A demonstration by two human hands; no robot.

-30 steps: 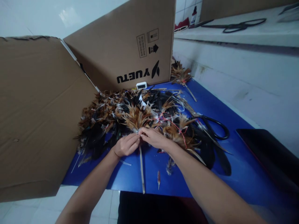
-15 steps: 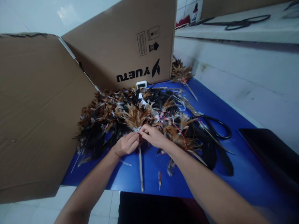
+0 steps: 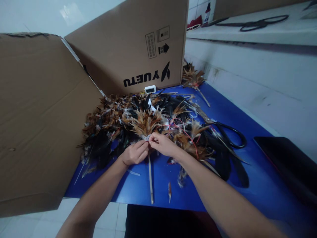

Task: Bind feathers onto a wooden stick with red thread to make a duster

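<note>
Both hands meet at the feather bundle (image 3: 145, 124): left hand (image 3: 135, 153) and right hand (image 3: 162, 144) pinch, apparently, its bound base, its stick (image 3: 150, 180) pointing toward the person across the blue table (image 3: 247, 198).

Light: soft, even, cool daylight
Glare: pale patch on the wall, upper left
Shadows: faint, beneath the arms
Edges: wide-angle bending, slightly soft
Centre: sharp

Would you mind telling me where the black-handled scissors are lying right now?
In the head view, the scissors lie on the blue table right of the feather pile, beyond the right hand, their blades partly under feathers.
</note>
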